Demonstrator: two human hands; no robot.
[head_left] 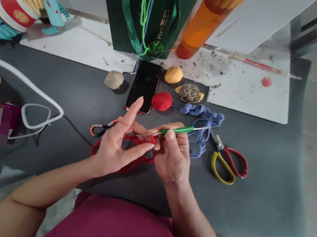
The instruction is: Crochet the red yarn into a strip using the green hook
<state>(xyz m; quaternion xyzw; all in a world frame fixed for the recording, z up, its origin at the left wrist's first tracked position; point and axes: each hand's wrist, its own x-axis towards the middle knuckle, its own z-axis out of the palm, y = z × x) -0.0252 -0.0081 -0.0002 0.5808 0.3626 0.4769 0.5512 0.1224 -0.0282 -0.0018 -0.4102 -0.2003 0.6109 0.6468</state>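
My right hand (175, 154) grips a crochet hook (179, 130) by its green handle, its thin metal tip pointing left. Between thumb and fingers, my left hand (119, 142) pinches a small red piece of crochet (152, 139), its index finger raised. The hook's tip lies right by that piece; whether it passes through a loop I cannot tell. Below the hands, a red crocheted strip (130, 166) curves over the dark table mat. A red yarn ball (162, 101) sits just beyond, beside a black phone (144, 85).
Blue crochet work (203, 114) and scissors (226, 161) with red and yellow handles lie to the right. Behind the phone stand a dark green gift bag (146, 14) and an orange bottle (204, 24). Beige (114, 80) and yellow yarn balls (174, 74) rest nearby. A white cable (40, 95) loops at left.
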